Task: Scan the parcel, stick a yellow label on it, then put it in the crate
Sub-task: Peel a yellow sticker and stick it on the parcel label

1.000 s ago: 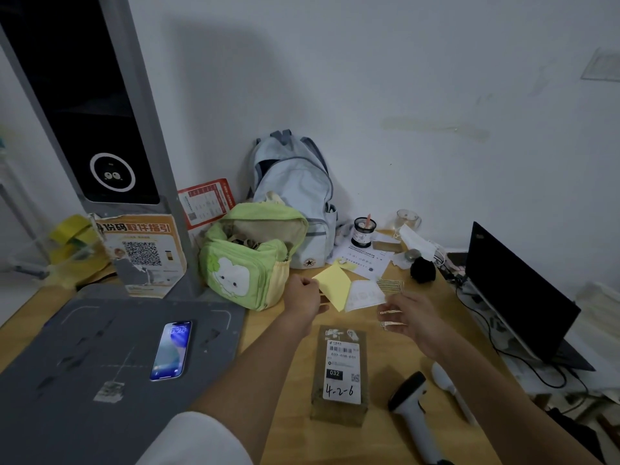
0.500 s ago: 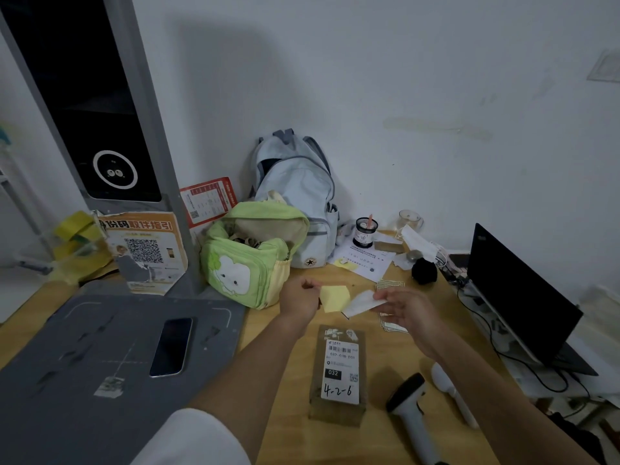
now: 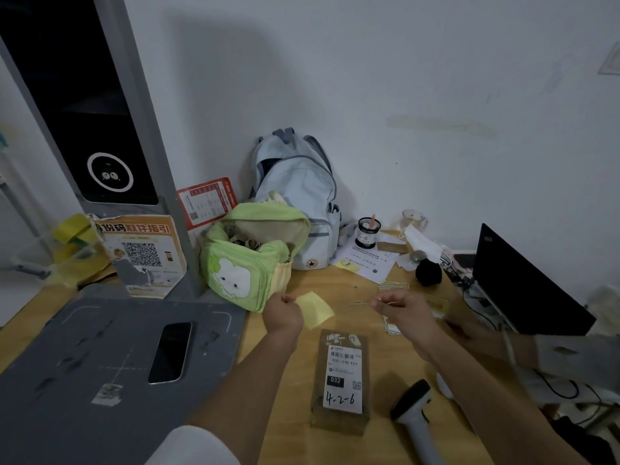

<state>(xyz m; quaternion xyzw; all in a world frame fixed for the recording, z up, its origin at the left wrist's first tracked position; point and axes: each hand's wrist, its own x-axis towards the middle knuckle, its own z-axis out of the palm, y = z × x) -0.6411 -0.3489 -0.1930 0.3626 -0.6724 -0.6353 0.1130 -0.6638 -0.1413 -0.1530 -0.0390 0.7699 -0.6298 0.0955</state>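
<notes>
Head view: my left hand (image 3: 283,312) is curled shut, pinching the yellow label (image 3: 315,309) by its near edge; the label hangs in the air above the bench (image 3: 396,364), just beyond the parcel (image 3: 342,380). My right hand (image 3: 401,308) is closed on a thin white backing strip (image 3: 365,301), seen edge-on. The parcel lies flat on the bench between my forearms, shipping label up, with the scanner (image 3: 414,411) lying to its right. Versus half a second ago: the hands are further apart, and the backing is now clear of the label.
</notes>
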